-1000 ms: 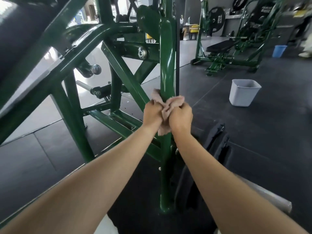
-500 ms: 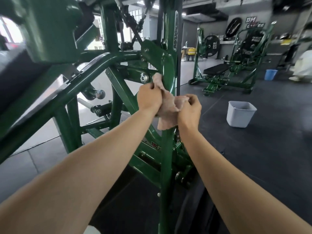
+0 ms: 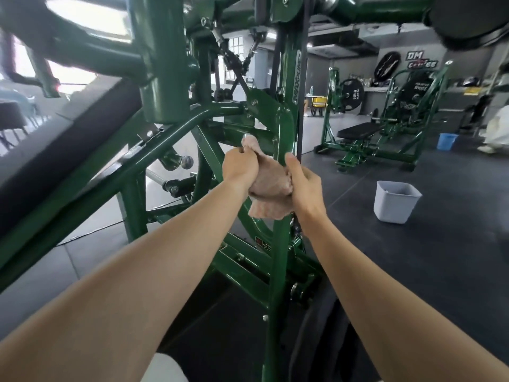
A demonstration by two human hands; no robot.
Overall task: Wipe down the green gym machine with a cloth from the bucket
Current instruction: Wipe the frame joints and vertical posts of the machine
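Green gym machine (image 3: 162,92) fills nine to twelve o'clock, paint glossy, its upright post (image 3: 279,244) at centre. My left hand (image 3: 239,168) and right hand (image 3: 303,183) each clench an end of the pinkish cloth (image 3: 271,186) stretched across that post. I'd hold it taut, press evenly, and avoid the black belt (image 3: 300,106) at one o'clock. Grey bucket (image 3: 396,201) stands at three o'clock.

Two hands (image 3: 239,169) (image 3: 304,186); one cloth (image 3: 271,186); two buckets (image 3: 396,202) (image 3: 446,141)
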